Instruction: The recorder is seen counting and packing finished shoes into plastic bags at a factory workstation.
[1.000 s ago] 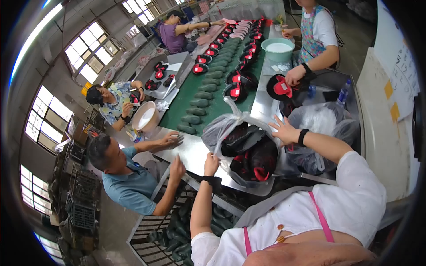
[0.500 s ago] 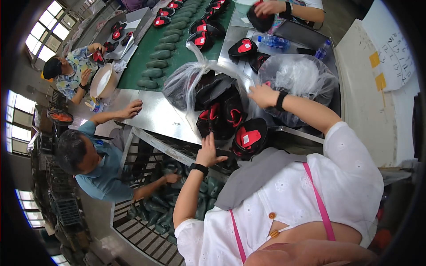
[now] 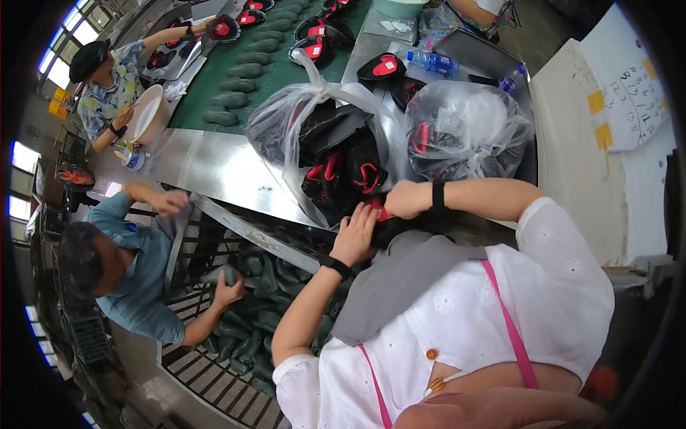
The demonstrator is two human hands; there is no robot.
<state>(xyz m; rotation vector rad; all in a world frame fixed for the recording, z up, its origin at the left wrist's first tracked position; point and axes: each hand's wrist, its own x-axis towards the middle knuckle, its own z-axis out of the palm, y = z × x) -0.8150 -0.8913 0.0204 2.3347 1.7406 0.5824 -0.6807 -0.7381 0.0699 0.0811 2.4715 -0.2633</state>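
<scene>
In front of me, at the table's near edge, a black shoe upper (image 3: pixel 386 227) with red lining is held between my two hands and partly covered by them. My right hand (image 3: pixel 409 199) is closed with its fingers on the red part. My left hand (image 3: pixel 354 238) grips the other side, its fingers together over the edge. Just beyond, an opened clear plastic bag (image 3: pixel 279 121) holds several black and red shoe uppers (image 3: pixel 366 168). To its right sits a second clear bag (image 3: pixel 468 121), gathered at the top, with dark and red pieces showing through.
A green conveyor (image 3: pixel 193 111) carries rows of shoe lasts (image 3: pixel 243 85) and uppers. At left, a co-worker in blue (image 3: pixel 143 264) holds a shoe last (image 3: pixel 219 274) over a barred cart (image 3: pixel 246 227) full of lasts. Another co-worker (image 3: pixel 107 86) sits beyond. Bottles (image 3: pixel 433 63) stand back right.
My right hand has come down from beside the bags to the shoe upper, and my left hand has closed in on it. The co-worker in blue has lifted a shoe last.
</scene>
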